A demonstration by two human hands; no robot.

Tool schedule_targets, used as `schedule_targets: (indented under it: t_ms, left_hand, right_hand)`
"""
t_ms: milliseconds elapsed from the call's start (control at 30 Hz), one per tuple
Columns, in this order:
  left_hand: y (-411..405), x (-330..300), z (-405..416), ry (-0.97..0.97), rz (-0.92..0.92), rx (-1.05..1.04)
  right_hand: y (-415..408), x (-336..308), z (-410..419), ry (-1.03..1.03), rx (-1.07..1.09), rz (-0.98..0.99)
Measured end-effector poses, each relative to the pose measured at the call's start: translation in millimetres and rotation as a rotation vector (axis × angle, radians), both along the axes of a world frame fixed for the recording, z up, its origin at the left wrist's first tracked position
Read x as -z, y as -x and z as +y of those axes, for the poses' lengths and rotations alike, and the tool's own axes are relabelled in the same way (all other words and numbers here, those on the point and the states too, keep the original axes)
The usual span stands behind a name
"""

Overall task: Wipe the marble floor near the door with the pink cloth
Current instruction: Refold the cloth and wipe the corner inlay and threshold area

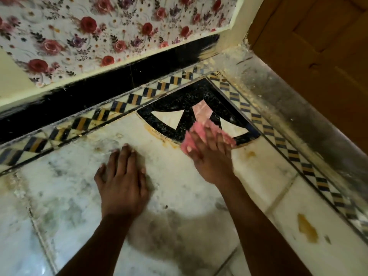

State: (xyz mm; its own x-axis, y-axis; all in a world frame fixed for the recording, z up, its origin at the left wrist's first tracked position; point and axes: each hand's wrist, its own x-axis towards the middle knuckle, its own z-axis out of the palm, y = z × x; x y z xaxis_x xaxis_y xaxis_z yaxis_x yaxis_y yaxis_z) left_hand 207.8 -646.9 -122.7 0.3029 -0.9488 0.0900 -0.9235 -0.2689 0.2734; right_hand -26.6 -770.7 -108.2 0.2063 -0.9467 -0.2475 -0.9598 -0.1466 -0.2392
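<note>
The right hand [209,154] was motion-blurred and covered most of the pink cloth [194,134], whose edges smeared out. Both forearms ran off the bottom edge. The wooden door [318,46] was cut off at top and right.

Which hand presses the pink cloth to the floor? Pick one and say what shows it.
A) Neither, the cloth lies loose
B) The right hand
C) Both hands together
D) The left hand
B: the right hand lies flat on the pink cloth at the edge of the black corner inlay, while the left hand rests bare on the white marble floor, apart from the cloth.
</note>
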Motion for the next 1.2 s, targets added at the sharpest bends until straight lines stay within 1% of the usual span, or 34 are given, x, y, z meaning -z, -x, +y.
schedule_targets:
  t_ms: [67,133,200,233,267,333,400,467,500,533,567,633,667,700,733,800,867,933,1000,1033,1133,1200]
  left_hand:
    - [0,-1,1,-0.001,-0.002,0.011]
    - [-1,-1,0,0.006,-0.003,0.031]
    - [-2,3,1,0.011,-0.010,0.033]
    - [-2,5,1,0.015,-0.003,0.035]
    - [-1,5,0,0.025,0.007,0.033]
    - [0,3,-1,0.036,0.024,0.028]
    - [1,-1,2,0.060,0.066,0.073]
    - [7,-9,8,0.127,0.168,0.205]
    - [17,-13,8,0.163,0.247,0.276]
    - [31,-17,7,0.193,0.325,0.328]
    - [45,-21,3,0.201,0.359,0.373]
    - [73,-17,-7,0.174,0.333,0.435]
    - [83,-14,-10,0.139,0.296,0.429]
    - [90,-7,-12,0.102,0.237,0.415]
    - [93,-1,-15,0.077,0.167,0.392]
    - [96,4,-15,0.061,0.084,0.363]
    - [96,6,-16,0.055,0.070,0.363]
    - [96,5,-16,0.058,0.062,0.346]
    - [97,4,-20,0.050,0.060,0.347]
    - [98,4,-19,0.044,0.060,0.344]
    - [97,5,-20,0.046,0.049,0.342]
    - [97,6,-20,0.053,0.042,0.345]
  right_hand:
    - [29,0,19,0.013,0.025,0.047]
    - [45,3,1,0.056,0.201,0.073]
    - [41,7,-33,0.061,0.397,0.002]
    - [32,6,-45,0.051,0.431,-0.003]
    - [23,4,-51,0.037,0.419,0.005]
    - [12,3,-39,0.010,0.275,0.008]
    - [21,1,8,0.029,0.090,0.036]
    - [45,3,64,0.038,-0.069,0.037]
    - [62,7,81,0.048,-0.069,0.066]
    - [82,7,80,0.035,-0.027,0.100]
    - [95,7,71,0.031,0.085,0.102]
    - [100,5,33,0.053,0.346,0.068]
    - [91,3,13,0.062,0.430,0.036]
    - [77,7,-2,0.064,0.466,0.016]
    - [63,7,-13,0.075,0.432,0.011]
    - [49,6,-14,0.063,0.271,0.022]
    - [59,8,12,0.061,0.103,0.027]
    - [76,9,56,0.109,0.014,0.012]
    - [104,8,78,0.137,0.098,0.006]
    - [118,8,74,0.124,0.170,0.021]
    - [134,10,28,0.098,0.407,0.062]
    - [121,6,-8,0.076,0.523,0.015]
